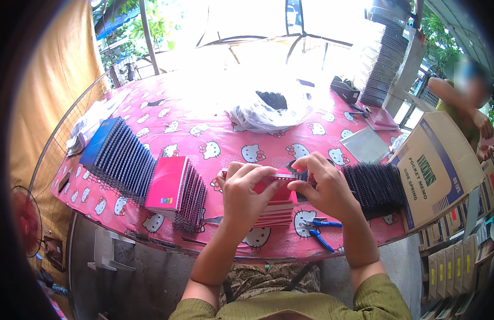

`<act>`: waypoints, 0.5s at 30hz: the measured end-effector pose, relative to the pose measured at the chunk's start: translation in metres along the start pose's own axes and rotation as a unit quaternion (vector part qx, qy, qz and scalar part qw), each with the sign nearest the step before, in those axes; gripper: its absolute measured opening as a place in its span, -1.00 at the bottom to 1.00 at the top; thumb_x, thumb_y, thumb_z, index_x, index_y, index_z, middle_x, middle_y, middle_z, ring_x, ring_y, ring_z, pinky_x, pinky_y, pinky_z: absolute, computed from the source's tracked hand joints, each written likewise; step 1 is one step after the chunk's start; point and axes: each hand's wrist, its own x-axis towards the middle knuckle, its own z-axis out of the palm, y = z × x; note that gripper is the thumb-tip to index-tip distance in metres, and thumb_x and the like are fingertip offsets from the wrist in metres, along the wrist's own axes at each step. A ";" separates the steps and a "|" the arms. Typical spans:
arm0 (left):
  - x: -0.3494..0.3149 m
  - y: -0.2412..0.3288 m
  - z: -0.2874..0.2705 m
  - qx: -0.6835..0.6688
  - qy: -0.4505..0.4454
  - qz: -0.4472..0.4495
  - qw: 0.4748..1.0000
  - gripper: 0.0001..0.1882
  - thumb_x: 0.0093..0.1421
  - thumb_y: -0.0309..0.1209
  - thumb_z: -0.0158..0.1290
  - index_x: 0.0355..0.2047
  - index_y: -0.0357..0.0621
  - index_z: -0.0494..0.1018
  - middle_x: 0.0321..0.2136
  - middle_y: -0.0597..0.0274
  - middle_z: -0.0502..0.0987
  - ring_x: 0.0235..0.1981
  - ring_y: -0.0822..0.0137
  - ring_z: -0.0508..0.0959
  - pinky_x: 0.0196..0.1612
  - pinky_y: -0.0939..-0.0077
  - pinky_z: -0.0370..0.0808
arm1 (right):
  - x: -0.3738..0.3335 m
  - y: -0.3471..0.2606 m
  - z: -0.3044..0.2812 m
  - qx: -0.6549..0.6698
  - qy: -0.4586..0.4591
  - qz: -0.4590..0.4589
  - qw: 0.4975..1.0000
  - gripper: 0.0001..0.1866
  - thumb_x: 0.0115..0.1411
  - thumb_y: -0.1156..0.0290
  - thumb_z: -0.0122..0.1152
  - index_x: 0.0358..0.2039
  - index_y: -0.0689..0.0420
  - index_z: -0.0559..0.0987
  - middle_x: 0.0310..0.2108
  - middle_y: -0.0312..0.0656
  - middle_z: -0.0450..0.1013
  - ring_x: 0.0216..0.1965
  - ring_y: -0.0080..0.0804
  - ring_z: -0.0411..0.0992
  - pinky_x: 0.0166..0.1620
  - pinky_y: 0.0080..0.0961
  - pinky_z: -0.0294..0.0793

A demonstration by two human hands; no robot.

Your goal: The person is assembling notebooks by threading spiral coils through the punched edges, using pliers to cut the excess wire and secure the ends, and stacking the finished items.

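Near the table's front, my left hand [247,189] grips a small pink memo pad [281,175] between thumb and fingers, its punched edge facing up. My right hand [324,181] is closed in a pinch at the pad's right end, on what looks like a dark spiral coil [296,169], mostly hidden by the fingers. Beneath both hands lies a stack of pink pads [273,216] with pale page edges. Blue-handled pliers [323,234] lie open-jawed close to my right forearm. A heap of black spiral coils [372,186] sits to the right of my right hand.
At left stand stacks of spiral-bound blue memo pads [119,154] and pink memo pads [172,186]. A clear plastic bag [273,114] holds dark coils at the back. An open cardboard box [436,168] occupies the right edge. Beyond it, another person [465,106] is working.
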 end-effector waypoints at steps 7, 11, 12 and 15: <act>-0.001 -0.002 0.002 -0.016 0.007 -0.002 1.000 -0.76 -0.12 -0.39 0.36 -0.38 -0.06 0.64 -0.40 0.37 0.61 -0.29 0.38 0.47 -0.17 0.44 0.41 | 0.003 -0.005 0.005 0.004 -0.020 0.028 0.999 -0.74 0.14 0.25 0.26 -0.29 0.17 0.51 -0.32 -0.08 0.47 -0.30 -0.04 0.49 -0.28 -0.21 0.47; 0.000 -0.001 0.002 -0.008 0.003 0.004 1.000 -0.77 -0.12 -0.40 0.35 -0.37 -0.05 0.64 -0.40 0.37 0.61 -0.29 0.37 0.47 -0.18 0.44 0.39 | 0.006 -0.011 0.006 -0.006 0.004 0.019 1.000 -0.81 0.13 0.37 0.27 -0.34 0.22 0.53 -0.41 -0.08 0.44 -0.40 -0.16 0.47 -0.33 -0.33 0.45; 0.000 -0.002 0.002 -0.014 0.002 0.007 1.000 -0.77 -0.11 -0.40 0.35 -0.37 -0.04 0.64 -0.40 0.37 0.61 -0.29 0.37 0.47 -0.18 0.44 0.38 | 0.007 -0.013 0.006 -0.011 0.028 -0.001 1.000 -0.84 0.12 0.42 0.27 -0.37 0.25 0.54 -0.47 -0.10 0.42 -0.47 -0.23 0.45 -0.38 -0.39 0.44; -0.001 -0.004 0.000 -0.007 -0.002 0.011 1.000 -0.76 -0.11 -0.38 0.35 -0.36 -0.03 0.64 -0.40 0.38 0.61 -0.28 0.37 0.48 -0.19 0.43 0.38 | 0.005 -0.011 0.010 -0.039 -0.012 0.019 0.999 -0.86 0.15 0.46 0.23 -0.31 0.25 0.56 -0.42 -0.07 0.48 -0.45 -0.20 0.48 -0.34 -0.40 0.47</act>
